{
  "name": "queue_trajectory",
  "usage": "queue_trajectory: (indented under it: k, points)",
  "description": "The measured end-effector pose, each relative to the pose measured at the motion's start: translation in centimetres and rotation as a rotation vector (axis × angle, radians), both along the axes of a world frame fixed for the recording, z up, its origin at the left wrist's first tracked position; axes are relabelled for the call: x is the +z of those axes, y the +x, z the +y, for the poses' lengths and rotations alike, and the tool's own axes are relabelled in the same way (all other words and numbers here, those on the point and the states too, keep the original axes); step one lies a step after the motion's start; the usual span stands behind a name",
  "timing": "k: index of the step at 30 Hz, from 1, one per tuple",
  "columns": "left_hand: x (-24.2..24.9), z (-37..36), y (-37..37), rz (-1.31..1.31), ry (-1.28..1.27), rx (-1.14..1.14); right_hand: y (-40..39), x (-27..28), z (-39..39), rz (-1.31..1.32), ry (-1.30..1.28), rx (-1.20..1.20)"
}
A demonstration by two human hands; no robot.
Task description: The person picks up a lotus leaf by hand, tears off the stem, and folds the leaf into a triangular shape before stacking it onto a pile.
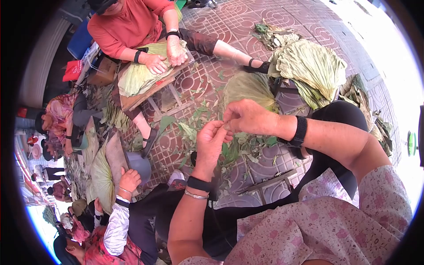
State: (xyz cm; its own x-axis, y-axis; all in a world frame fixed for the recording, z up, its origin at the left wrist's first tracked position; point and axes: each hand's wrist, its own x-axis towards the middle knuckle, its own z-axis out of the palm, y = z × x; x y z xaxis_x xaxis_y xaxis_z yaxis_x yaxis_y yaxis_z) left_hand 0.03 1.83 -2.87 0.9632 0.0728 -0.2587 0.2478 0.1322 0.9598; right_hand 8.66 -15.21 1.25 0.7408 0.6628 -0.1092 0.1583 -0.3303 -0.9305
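The person's left hand (211,143) and right hand (247,117) are meeting fingertip to fingertip at the middle of the view, the fingers of both pinching together, though whatever is sitting between them is too small to make out. Just beyond the hands, toward one o'clock, a big folded green leaf (248,90) is lying on the patterned paving (247,26), with a heap of dried leaves (311,66) spreading farther out toward two o'clock. At eleven o'clock a co-worker in a red top (128,26) is pressing both hands on a leaf bundle (139,73) lying across a wooden board (145,90).
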Motion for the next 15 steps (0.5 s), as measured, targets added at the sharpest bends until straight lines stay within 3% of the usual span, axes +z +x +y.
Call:
queue_trajectory:
  k: [5, 8, 11, 15]
  points:
    - [-1.3, -0.4, -0.2, -0.147, 0.101, 0.029, 0.1, 0.7, -0.2, 0.049, -0.027, 0.014]
    - [-1.5, -0.4, -0.4, -0.225, 0.274, 0.022, 0.6, -0.2, -0.3, 0.344, 0.041, -0.005]
    - [-1.0, -0.2, -0.5, -0.276, 0.446, 0.008, 0.9, 0.7, -0.6, 0.48, 0.012, 0.014]
    - [0.0, -0.3, -0.3, -0.382, 0.598, 0.043, 1.1, 1.4, -0.8, 0.461, -0.033, 0.053]
